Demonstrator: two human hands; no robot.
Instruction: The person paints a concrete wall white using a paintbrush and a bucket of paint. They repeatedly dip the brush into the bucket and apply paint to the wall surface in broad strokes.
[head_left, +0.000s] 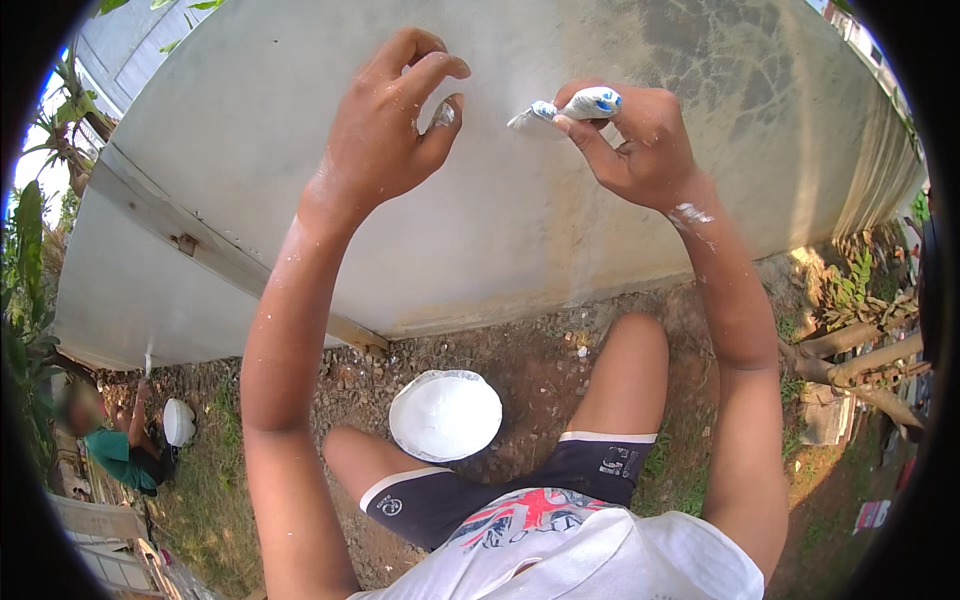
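Note:
My right hand (637, 139) grips the paint-covered handle of a paintbrush (574, 109), whose white bristles point left, at or close to the grey wall (480, 202); whether they touch cannot be told. Opposite it, my left hand (397, 112) is raised before the wall with fingers curled and apart, holding nothing, with white paint on the thumb. Below, between my knees, a bowl of white paint (445, 415) rests on the ground. White smears also mark my right wrist.
At the far left a person in a green shirt (112, 456) holds a brush against the wall, beside another white bowl (179, 423). A vertical post (187, 232) divides the wall. Branches (862, 352) and plants stand at the right, above soil and grass.

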